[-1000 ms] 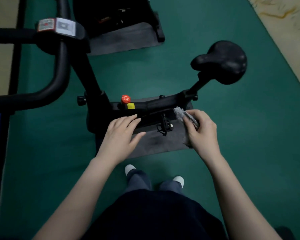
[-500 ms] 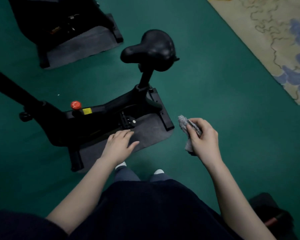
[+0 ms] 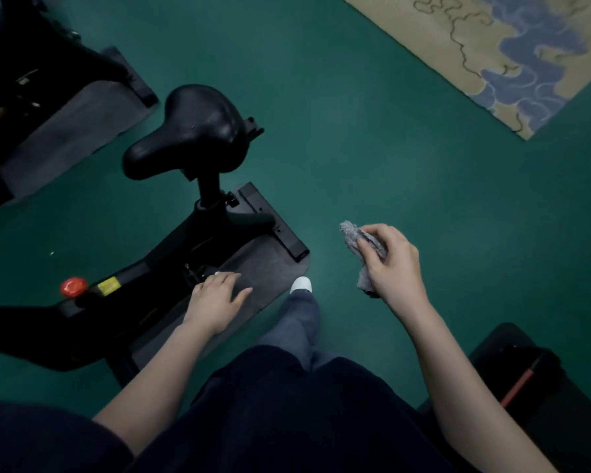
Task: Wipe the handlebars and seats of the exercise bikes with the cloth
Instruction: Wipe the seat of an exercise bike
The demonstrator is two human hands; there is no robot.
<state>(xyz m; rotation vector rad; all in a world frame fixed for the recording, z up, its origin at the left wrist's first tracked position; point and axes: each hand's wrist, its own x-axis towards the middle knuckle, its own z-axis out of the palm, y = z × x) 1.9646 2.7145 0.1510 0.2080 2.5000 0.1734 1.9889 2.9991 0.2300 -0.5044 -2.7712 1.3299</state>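
Gripping gray cloth [image 3: 362, 254], right hand [image 3: 389, 264].

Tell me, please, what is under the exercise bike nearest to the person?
A dark grey floor mat lies under the exercise bike, on the green floor. The bike's frame and the left hand cover much of the mat, so its middle is hidden.

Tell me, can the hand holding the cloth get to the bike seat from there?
Probably yes. The right hand with the cloth hangs over bare green floor, and nothing stands between it and the seat, though it isn't touching yet.
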